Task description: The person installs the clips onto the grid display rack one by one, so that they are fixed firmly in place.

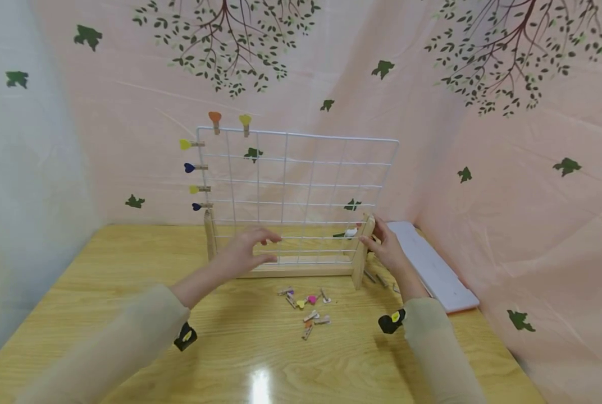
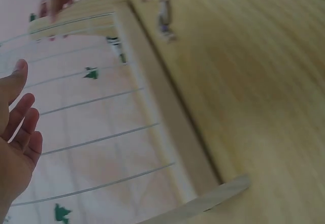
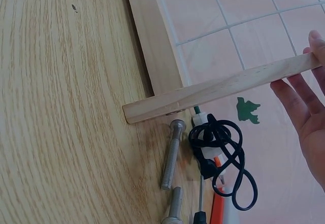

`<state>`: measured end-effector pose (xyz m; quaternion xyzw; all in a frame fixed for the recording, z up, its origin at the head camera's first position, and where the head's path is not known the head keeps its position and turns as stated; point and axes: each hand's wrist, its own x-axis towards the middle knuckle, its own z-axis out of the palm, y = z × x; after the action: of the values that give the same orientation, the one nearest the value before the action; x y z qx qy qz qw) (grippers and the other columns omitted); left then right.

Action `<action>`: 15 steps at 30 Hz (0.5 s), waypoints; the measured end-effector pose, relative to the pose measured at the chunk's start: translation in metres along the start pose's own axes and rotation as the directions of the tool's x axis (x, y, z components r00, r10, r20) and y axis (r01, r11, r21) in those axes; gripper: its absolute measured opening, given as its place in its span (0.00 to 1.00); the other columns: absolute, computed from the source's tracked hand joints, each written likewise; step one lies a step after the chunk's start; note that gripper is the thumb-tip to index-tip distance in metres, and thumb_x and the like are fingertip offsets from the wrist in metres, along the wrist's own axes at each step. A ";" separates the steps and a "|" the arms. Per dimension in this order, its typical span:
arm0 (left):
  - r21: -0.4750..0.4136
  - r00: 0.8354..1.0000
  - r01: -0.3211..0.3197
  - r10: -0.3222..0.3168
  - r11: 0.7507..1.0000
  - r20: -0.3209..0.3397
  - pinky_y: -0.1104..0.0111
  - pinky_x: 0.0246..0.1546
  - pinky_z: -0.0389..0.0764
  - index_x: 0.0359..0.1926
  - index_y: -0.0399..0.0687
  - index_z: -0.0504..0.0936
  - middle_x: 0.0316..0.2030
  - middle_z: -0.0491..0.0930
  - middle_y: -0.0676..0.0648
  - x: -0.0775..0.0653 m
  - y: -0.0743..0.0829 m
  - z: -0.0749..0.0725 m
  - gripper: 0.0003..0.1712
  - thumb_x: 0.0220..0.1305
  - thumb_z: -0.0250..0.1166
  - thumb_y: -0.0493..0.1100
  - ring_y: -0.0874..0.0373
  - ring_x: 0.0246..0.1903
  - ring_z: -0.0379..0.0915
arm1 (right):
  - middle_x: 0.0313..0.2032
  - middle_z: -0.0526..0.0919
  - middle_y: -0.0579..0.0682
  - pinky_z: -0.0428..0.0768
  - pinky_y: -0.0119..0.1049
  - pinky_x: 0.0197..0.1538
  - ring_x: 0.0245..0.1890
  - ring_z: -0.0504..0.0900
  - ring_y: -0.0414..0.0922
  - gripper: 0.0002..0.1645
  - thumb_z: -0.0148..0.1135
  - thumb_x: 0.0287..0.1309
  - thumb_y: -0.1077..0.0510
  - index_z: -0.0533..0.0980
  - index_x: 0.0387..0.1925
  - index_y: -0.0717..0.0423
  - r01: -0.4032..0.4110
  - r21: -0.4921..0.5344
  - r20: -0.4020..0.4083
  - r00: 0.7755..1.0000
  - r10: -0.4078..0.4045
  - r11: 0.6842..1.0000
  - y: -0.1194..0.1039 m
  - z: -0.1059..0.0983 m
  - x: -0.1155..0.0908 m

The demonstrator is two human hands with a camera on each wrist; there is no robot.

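Observation:
A white wire grid (image 1: 286, 163) stands upright in a wooden stand (image 1: 301, 271). Thumb and fingers of my right hand (image 1: 393, 252) pinch the stand's right wooden post (image 1: 363, 252) near its top; the right wrist view shows this post (image 3: 218, 88) between them. In front of the grid's lower part is my left hand (image 1: 240, 252), holding nothing, its fingers loosely bent and thumb apart. Heart-topped clothespins are clipped on the grid: an orange one (image 1: 215, 120) and a yellow one (image 1: 245, 123) on top, several yellow and dark blue ones (image 1: 196, 168) down the left side.
Loose small clothespins (image 1: 311, 317) lie on the wooden table (image 1: 260, 348) before the stand. Metal bolts (image 3: 173, 153), a coiled black cable (image 3: 223, 148) and an orange-handled tool (image 3: 217, 203) lie beyond the right post. A white board (image 1: 427, 264) lies at the right.

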<state>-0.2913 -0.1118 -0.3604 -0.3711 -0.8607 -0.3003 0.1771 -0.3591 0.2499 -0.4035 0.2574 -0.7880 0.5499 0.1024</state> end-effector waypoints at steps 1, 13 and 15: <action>-0.007 0.998 0.027 -0.027 1.000 0.050 0.66 0.41 0.76 0.48 0.46 0.76 0.43 0.78 0.51 -0.006 -0.006 0.012 0.23 0.49 0.68 0.45 0.59 0.39 0.72 | 0.54 0.69 0.67 0.77 0.26 0.42 0.56 0.68 0.53 0.37 0.55 0.58 0.62 0.53 0.66 0.45 0.000 -0.009 0.002 1.000 0.000 1.000 0.002 0.000 0.000; -0.087 0.934 0.120 -0.083 0.989 0.347 0.72 0.34 0.75 0.38 0.42 0.78 0.34 0.79 0.49 -0.028 -0.038 0.085 0.12 0.51 0.66 0.40 0.59 0.32 0.72 | 0.53 0.69 0.69 0.77 0.23 0.40 0.56 0.66 0.59 0.37 0.55 0.56 0.65 0.53 0.66 0.55 -0.052 0.023 -0.011 0.999 0.052 0.998 -0.019 0.004 -0.002; -0.074 0.929 0.108 -0.074 0.991 0.362 0.75 0.30 0.74 0.36 0.44 0.78 0.31 0.77 0.51 -0.028 -0.041 0.092 0.12 0.50 0.67 0.43 0.61 0.30 0.71 | 0.53 0.69 0.69 0.77 0.24 0.40 0.56 0.66 0.60 0.36 0.54 0.57 0.66 0.53 0.65 0.56 -0.045 0.023 -0.009 0.999 0.046 0.999 -0.022 0.005 -0.003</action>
<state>-0.3110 -0.0891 -0.4604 -0.3870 -0.8800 -0.2751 -0.0141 -0.3450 0.2405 -0.3889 0.2379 -0.7867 0.5623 0.0906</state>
